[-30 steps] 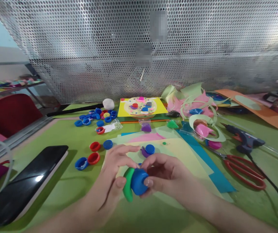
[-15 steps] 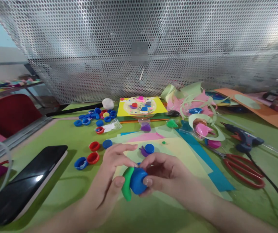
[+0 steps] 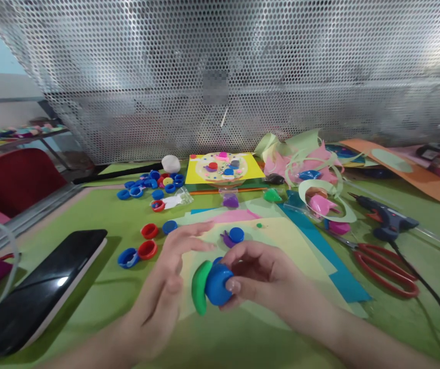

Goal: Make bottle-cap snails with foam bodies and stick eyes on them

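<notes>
I view a phone [image 3: 51, 282] on the tabletop [image 3: 89, 212], left of the left hand [image 3: 162, 287]. Left hand: thumb and fingers spread, apart from the green strip [image 3: 199, 289] just right of it. Strip contacts the blue cap [image 3: 217, 288], pinched by the right hand [image 3: 268, 279]. Scissors [image 3: 362, 248]: right of that hand.

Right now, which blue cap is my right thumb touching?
The blue cap beside the green strip; the thumb of your right hand rests on it and no other.

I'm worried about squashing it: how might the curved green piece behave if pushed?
The green piece looks smooth and doughy, so it would probably dent. Seemingly meeting the blue cap along only one side, it might peel away.
</notes>
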The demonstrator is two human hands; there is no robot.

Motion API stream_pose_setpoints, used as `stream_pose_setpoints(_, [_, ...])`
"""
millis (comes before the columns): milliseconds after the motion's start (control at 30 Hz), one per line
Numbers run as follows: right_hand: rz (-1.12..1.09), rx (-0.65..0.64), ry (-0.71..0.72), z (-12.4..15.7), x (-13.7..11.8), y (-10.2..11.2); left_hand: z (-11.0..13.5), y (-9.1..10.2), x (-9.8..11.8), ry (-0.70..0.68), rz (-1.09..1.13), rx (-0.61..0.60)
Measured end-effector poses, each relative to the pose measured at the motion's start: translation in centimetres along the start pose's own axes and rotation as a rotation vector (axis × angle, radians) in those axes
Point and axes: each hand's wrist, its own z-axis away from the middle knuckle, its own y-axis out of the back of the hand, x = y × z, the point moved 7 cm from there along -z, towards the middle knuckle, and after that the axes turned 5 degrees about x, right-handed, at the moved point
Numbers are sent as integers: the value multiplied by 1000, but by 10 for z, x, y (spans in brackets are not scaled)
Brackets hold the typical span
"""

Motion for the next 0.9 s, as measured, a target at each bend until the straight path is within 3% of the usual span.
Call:
stream_pose_setpoints(100, [35,26,2,0,-1,2,-2,5,-11,123,34,102])
stream_pose_setpoints(267, [46,22,11,0,0,2,-9,0,2,2,-245,5])
stream_pose_setpoints(367, [55,16,15,1,0,1,-8,0,10,-58,-292,-13])
stream_pose_setpoints(700, [50,29,6,0,0,2,-7,-1,-3,64,-228,9])
stream_pose_setpoints(900, [-26,57,-15,-3,-1,5,0,8,-12,63,-124,218])
